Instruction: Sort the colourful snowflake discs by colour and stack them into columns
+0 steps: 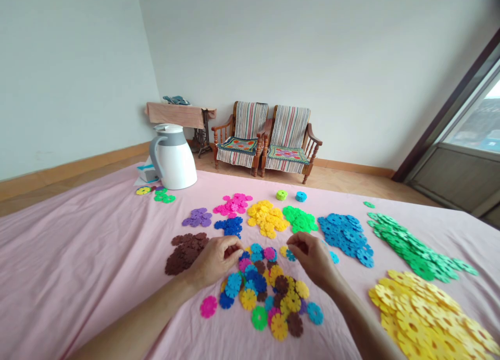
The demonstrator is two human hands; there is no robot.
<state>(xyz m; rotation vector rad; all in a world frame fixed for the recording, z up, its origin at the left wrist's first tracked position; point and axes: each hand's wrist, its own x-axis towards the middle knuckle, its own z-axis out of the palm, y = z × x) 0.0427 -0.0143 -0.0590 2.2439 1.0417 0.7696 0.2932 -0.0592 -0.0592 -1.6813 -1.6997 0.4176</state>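
Left hand [214, 261]: fingers [231, 247] bunched at mixed plastic discs [261, 292]; any pinch hidden
Right hand [311, 260]: fingers [294, 240] curled beside teal disc [290, 255]; any pinch hidden

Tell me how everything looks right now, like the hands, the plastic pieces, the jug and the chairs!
Left hand: curled, fingertips at the mixed pile
Right hand: curled, fingertips near a blue disc
Mixed discs: many colours, jumbled and overlapping
Brown discs: heaped, one colour
Blue discs: heaped, one colour
Yellow discs: spread out, one colour
White jug: upright, lid on
Wooden armchair: upright, striped cover on
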